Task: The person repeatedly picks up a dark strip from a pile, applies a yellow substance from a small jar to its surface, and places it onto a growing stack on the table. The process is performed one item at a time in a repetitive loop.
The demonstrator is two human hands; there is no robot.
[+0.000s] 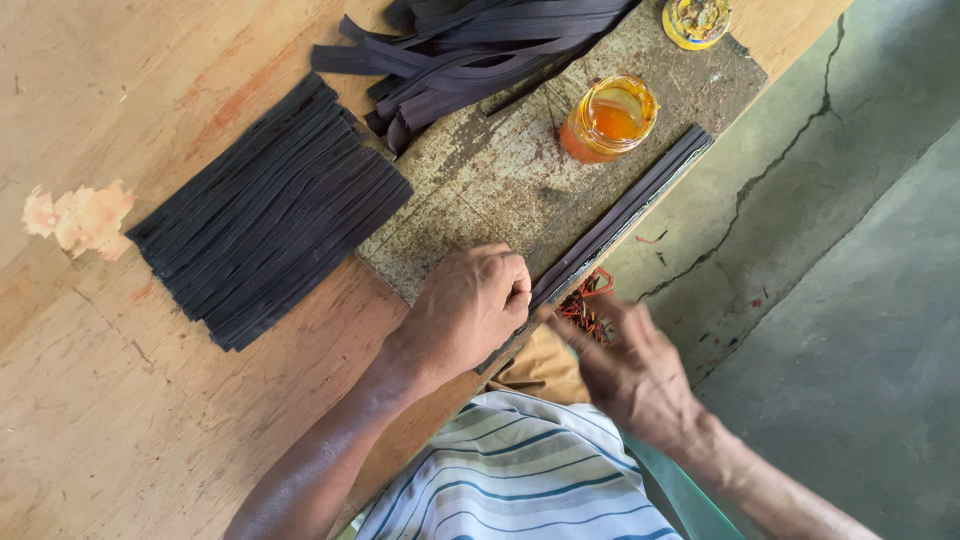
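Observation:
My left hand [468,308] is curled in a fist and presses on the near end of a long bundle of dark strips [640,195]. The bundle lies along the right edge of a worn, stained board [500,180]. Just right of that end, off the table's edge, is my right hand [630,375]. It is blurred, with its fingers reaching toward the strip end, and I cannot tell whether it grips anything. A glass jar of orange glue [610,118] stands on the board beyond the strips.
A flat stack of dark strips [270,215] lies on the wooden table [100,380] at the left. A loose pile of longer strips [470,50] sits at the board's far end, with a yellow lid [696,20] nearby. Red scraps [585,300] litter the cracked concrete floor [850,250].

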